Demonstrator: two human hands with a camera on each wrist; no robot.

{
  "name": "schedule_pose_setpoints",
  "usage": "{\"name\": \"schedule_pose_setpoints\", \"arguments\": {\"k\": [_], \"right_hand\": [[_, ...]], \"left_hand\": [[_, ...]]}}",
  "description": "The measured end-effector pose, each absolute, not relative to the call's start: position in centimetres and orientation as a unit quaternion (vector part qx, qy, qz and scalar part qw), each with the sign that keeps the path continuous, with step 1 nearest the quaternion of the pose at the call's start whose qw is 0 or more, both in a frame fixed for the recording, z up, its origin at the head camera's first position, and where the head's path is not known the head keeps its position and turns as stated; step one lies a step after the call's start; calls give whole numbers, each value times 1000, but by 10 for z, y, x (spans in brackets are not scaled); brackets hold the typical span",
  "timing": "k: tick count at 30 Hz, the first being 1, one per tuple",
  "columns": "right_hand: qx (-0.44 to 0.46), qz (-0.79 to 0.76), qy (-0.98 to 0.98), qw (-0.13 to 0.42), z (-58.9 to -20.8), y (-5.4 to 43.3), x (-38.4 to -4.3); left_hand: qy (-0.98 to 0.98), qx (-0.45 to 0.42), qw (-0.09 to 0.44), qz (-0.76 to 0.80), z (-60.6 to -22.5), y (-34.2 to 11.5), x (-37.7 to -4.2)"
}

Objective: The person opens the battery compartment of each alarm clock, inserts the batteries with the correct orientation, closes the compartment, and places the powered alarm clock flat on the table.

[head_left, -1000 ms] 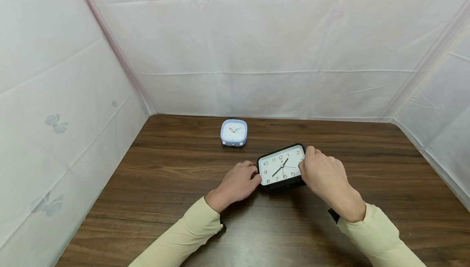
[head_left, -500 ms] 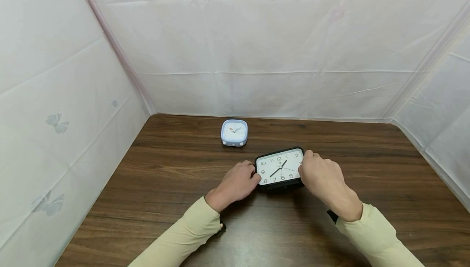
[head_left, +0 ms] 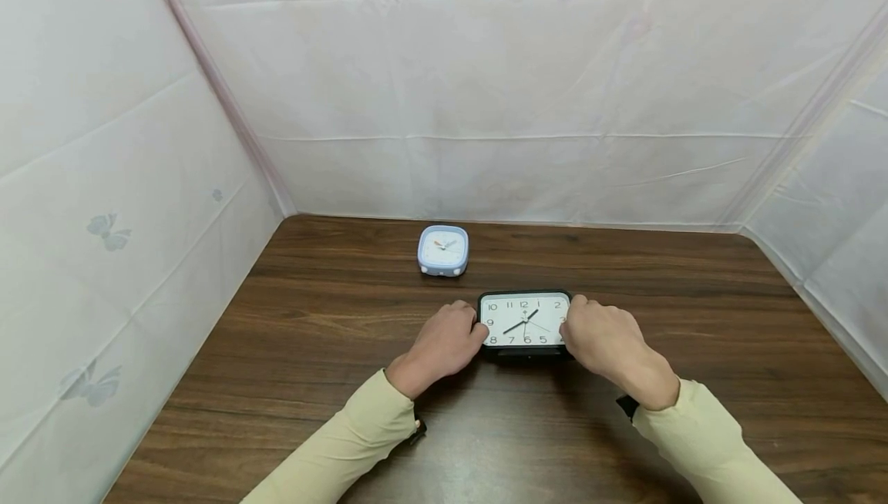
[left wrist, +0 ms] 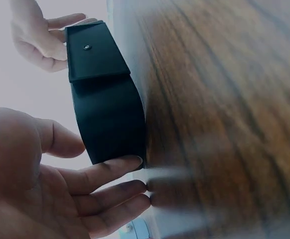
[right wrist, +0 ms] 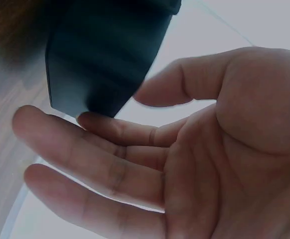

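A black rectangular alarm clock [head_left: 525,320] with a white numbered dial lies face up on the brown wooden table [head_left: 333,296], its long sides running left to right. At its left end my left hand [head_left: 444,341] pinches the case, thumb on the front edge and fingers round the end. My right hand [head_left: 610,344] holds the right end the same way, covering part of the dial near the 3. From the left wrist, the clock's dark lower side [left wrist: 107,109] shows close to the tabletop. The right wrist view has thumb and index finger at the clock's corner [right wrist: 97,74].
A small light-blue alarm clock [head_left: 442,250] lies face up behind the black clock, slightly to its left. White sheeting [head_left: 444,103] encloses the table at the back and both sides.
The black clock has turned clockwise from a slant to nearly square with the table. Its right end came nearer along with my right hand; my left hand barely moved.
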State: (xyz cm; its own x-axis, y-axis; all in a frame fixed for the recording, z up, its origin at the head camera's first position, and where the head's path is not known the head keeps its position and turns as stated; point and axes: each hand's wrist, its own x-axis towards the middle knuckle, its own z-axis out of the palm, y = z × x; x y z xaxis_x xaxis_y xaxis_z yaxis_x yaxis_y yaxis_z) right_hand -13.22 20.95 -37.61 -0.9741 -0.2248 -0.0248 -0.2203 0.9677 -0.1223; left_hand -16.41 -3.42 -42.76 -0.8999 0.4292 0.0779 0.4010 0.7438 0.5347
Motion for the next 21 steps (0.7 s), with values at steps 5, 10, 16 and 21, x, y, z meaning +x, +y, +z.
{"name": "schedule_pose_setpoints", "arguments": {"k": [5,10,16,21], "right_hand": [[-99,-63,990,73,-377,208,-137],[-93,-63,988,102,-379,208,-141],[-83,-65,988,113,-382,209,-145],[-89,-45,990,104,-385,208,-145]], "left_hand": [[934,213,33,283,-427,-35,-164],[936,208,31,282,-426,-35,-164],[938,209,27,277,-426,-36,-164],[941,210,23,264,-425,-36,-164]]}}
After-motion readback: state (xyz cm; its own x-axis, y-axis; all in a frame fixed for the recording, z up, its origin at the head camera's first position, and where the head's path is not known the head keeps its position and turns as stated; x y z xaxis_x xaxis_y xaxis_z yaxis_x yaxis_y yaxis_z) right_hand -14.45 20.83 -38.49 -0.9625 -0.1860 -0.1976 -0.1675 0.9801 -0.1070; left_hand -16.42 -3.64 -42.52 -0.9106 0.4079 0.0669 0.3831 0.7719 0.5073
